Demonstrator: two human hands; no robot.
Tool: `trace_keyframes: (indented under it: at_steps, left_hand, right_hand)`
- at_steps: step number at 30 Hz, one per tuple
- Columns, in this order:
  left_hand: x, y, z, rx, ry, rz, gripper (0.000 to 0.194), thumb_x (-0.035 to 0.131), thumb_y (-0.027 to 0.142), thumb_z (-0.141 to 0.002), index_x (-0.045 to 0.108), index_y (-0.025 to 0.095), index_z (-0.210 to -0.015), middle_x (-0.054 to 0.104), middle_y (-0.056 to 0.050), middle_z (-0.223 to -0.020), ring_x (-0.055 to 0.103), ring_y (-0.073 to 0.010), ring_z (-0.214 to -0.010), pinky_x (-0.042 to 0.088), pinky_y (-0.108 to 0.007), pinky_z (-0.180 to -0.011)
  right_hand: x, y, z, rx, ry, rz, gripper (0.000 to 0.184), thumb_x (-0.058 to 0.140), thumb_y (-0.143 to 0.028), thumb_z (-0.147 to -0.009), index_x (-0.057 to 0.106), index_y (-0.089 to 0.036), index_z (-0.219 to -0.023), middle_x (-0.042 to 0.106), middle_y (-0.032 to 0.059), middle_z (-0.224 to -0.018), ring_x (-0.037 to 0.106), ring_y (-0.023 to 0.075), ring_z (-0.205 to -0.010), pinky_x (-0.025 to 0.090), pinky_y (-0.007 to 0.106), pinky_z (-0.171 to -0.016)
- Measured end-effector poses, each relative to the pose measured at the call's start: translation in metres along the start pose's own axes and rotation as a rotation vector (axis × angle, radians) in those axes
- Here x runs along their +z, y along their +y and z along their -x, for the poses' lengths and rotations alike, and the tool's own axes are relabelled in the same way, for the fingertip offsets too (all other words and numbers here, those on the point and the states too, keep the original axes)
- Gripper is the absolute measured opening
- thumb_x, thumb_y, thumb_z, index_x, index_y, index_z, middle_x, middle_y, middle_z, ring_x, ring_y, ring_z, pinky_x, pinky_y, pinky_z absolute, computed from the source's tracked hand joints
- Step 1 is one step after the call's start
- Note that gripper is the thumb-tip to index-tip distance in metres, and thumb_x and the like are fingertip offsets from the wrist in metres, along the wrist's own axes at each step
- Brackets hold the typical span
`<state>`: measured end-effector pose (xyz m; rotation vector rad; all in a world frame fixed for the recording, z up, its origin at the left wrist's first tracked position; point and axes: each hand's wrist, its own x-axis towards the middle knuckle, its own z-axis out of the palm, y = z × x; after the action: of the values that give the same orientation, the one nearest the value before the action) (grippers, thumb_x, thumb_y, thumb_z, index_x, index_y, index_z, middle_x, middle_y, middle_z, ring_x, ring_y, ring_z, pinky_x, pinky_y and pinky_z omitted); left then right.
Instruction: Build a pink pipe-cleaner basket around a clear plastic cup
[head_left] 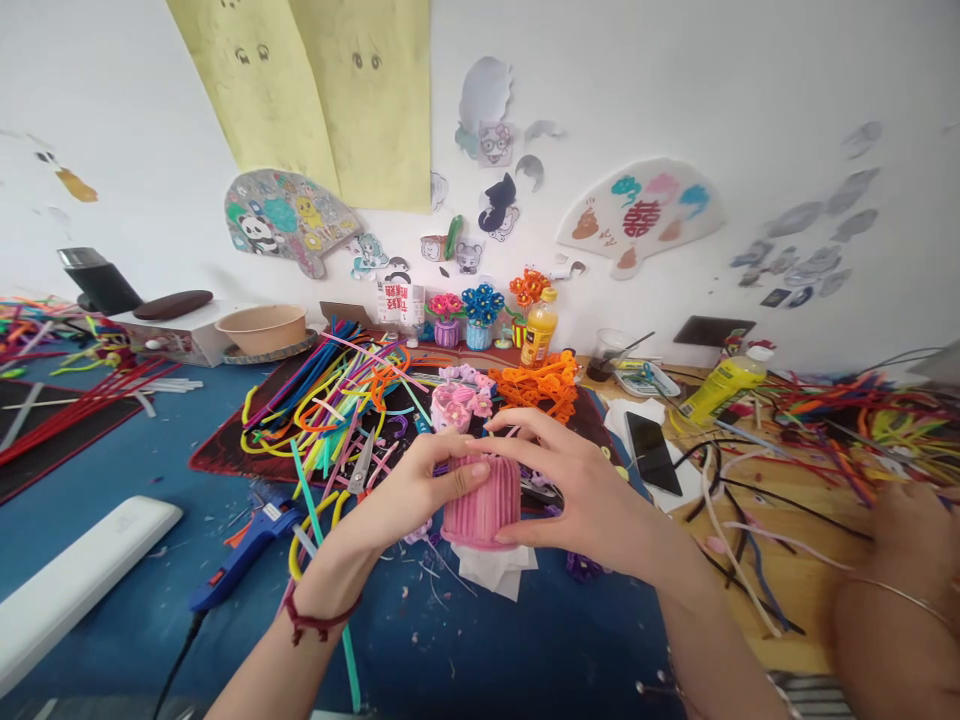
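Note:
Both my hands are around a pink ribbed pot point(484, 508) made of pipe cleaners, its wider rim at the bottom. My left hand point(439, 480) is closed on its upper left, thumb across the front and fingers over the top. On the other side, my right hand point(581, 485) curves round it, thumb low near the rim and fingers at the top. White folded paper point(499, 575) shows beneath the pot. Just behind stand pink pipe-cleaner flowers point(459, 395). Left of my left hand are scissors point(363, 462) and a blue glue gun point(247, 550).
Bundled pipe cleaners point(330, 390) cover the dark mat. Small flower pots point(480, 325) and an orange drink bottle point(538, 330) stand by the wall. A phone point(654, 455) lies at right, and another person's hand point(911, 530) is at the right edge.

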<state>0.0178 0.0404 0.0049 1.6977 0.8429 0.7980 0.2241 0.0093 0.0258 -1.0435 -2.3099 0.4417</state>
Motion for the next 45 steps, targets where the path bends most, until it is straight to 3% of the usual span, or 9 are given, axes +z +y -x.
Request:
trace_keyframes:
  at_steps: [10, 14, 18, 21, 25, 32, 37, 41, 45]
  left_hand:
    - [0.001, -0.004, -0.001, -0.005, 0.082, 0.081, 0.023, 0.066, 0.037, -0.082, 0.071, 0.016, -0.074, 0.059, -0.001, -0.077, 0.050, -0.0143, -0.072, 0.039, -0.028, -0.066]
    - [0.001, -0.004, -0.001, -0.002, 0.069, 0.093, 0.023, 0.065, 0.036, -0.083, 0.070, 0.015, -0.075, 0.058, -0.001, -0.076, 0.049, -0.0149, -0.074, 0.039, -0.028, -0.066]
    - [-0.002, 0.000, 0.000, 0.016, 0.036, 0.077, 0.029, 0.063, 0.039, -0.086, 0.067, 0.015, -0.070, 0.051, 0.002, -0.070, 0.043, -0.0125, -0.067, 0.034, -0.027, -0.062]
    - [-0.004, 0.002, 0.000, 0.021, 0.027, 0.060, 0.034, 0.061, 0.043, -0.088, 0.064, 0.015, -0.068, 0.050, 0.001, -0.070, 0.043, -0.0128, -0.068, 0.033, -0.028, -0.063]
    - [-0.004, 0.005, 0.000, 0.029, 0.037, 0.049, 0.037, 0.060, 0.044, -0.088, 0.059, 0.016, -0.064, 0.047, 0.002, -0.069, 0.041, -0.0132, -0.069, 0.031, -0.028, -0.064]
    - [-0.001, 0.006, 0.000, 0.042, 0.026, 0.049, 0.038, 0.060, 0.041, -0.089, 0.054, 0.018, -0.059, 0.043, 0.004, -0.064, 0.039, -0.0132, -0.068, 0.030, -0.028, -0.063]
    - [-0.001, 0.005, 0.001, 0.035, 0.031, 0.059, 0.035, 0.063, 0.043, -0.087, 0.062, 0.018, -0.063, 0.048, 0.003, -0.065, 0.042, -0.0138, -0.068, 0.031, -0.028, -0.063]
    - [-0.002, 0.003, 0.003, 0.036, 0.041, 0.075, 0.034, 0.063, 0.046, -0.086, 0.065, 0.017, -0.068, 0.049, 0.002, -0.066, 0.042, -0.0130, -0.066, 0.032, -0.027, -0.061]
    - [-0.001, 0.007, 0.006, 0.048, 0.033, 0.039, 0.038, 0.062, 0.047, -0.086, 0.061, 0.018, -0.063, 0.048, 0.003, -0.067, 0.041, -0.0131, -0.067, 0.032, -0.028, -0.062]
  right_hand:
    - [0.001, -0.005, 0.000, -0.149, 0.039, 0.252, 0.065, 0.074, -0.040, -0.083, 0.050, -0.032, -0.142, 0.061, 0.0089, -0.130, 0.063, 0.0300, -0.108, 0.051, 0.046, -0.094]
    - [-0.003, -0.004, 0.000, -0.154, -0.009, 0.185, 0.058, 0.072, -0.042, -0.085, 0.053, -0.033, -0.139, 0.061, 0.0077, -0.131, 0.060, 0.0293, -0.116, 0.049, 0.044, -0.098]
    - [-0.011, 0.001, 0.001, -0.118, -0.039, -0.022, 0.047, 0.068, -0.039, -0.089, 0.056, -0.031, -0.134, 0.058, 0.0060, -0.134, 0.055, 0.0258, -0.124, 0.045, 0.041, -0.106]
    - [-0.013, 0.005, 0.005, -0.034, 0.110, -0.136, 0.032, 0.062, -0.030, -0.095, 0.061, -0.031, -0.127, 0.061, 0.0042, -0.127, 0.059, 0.0213, -0.118, 0.048, 0.035, -0.102]
    - [-0.002, 0.003, 0.011, -0.011, 0.262, -0.168, 0.004, 0.065, -0.025, -0.093, 0.068, -0.025, -0.093, 0.066, 0.0034, -0.099, 0.065, 0.0191, -0.095, 0.052, 0.031, -0.086]
    - [0.005, -0.006, 0.012, 0.115, 0.100, -0.270, 0.026, 0.080, -0.021, -0.079, 0.055, -0.023, -0.085, 0.056, -0.0016, -0.094, 0.057, 0.0152, -0.089, 0.045, 0.025, -0.078]
    - [0.001, -0.009, 0.007, 0.137, -0.002, -0.294, 0.030, 0.083, -0.026, -0.077, 0.056, -0.024, -0.088, 0.055, -0.0032, -0.099, 0.056, 0.0147, -0.091, 0.042, 0.025, -0.079]
    - [0.004, -0.008, 0.007, 0.150, 0.055, -0.312, 0.036, 0.084, -0.030, -0.075, 0.055, -0.026, -0.095, 0.054, -0.0033, -0.101, 0.054, 0.0161, -0.093, 0.040, 0.026, -0.080]
    - [0.008, -0.001, 0.007, 0.168, 0.172, -0.502, 0.037, 0.079, -0.036, -0.079, 0.056, -0.030, -0.107, 0.053, -0.0036, -0.102, 0.051, 0.0154, -0.088, 0.040, 0.025, -0.077]
